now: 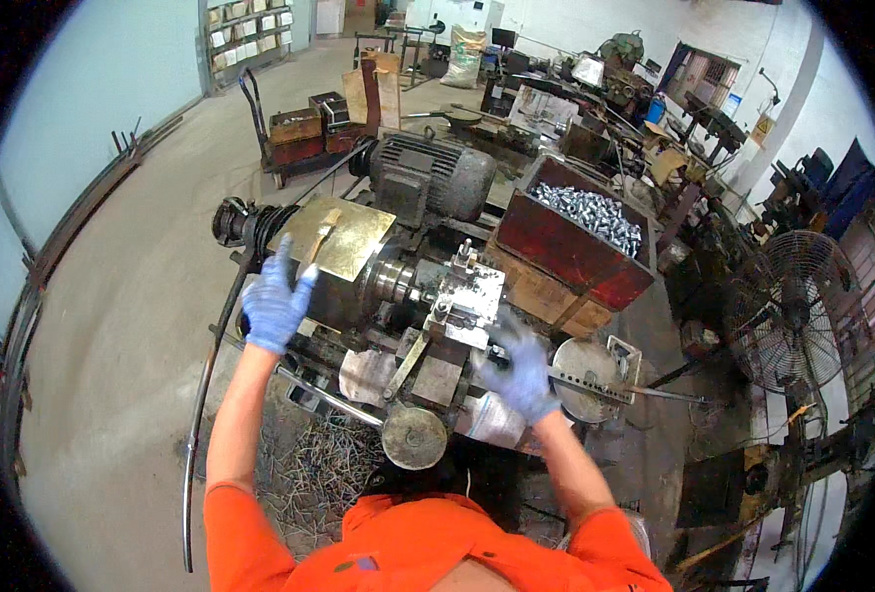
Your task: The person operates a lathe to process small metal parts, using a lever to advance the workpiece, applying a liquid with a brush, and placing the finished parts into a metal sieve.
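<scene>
Spreading over the lathe [408, 286], the left hand [274, 301] risks snagging while the right hand [524, 370] clasps its lever [595, 387].

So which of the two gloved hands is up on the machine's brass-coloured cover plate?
The left hand. Its fingers reach up onto the edge of the brass-coloured cover plate, while the right hand sits lower, at the metal bar beside the tool block.

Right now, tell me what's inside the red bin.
The red bin holds a heap of small shiny metal cylinders, piled near its rim. Whatever lies beneath the top layer is covered.
</scene>
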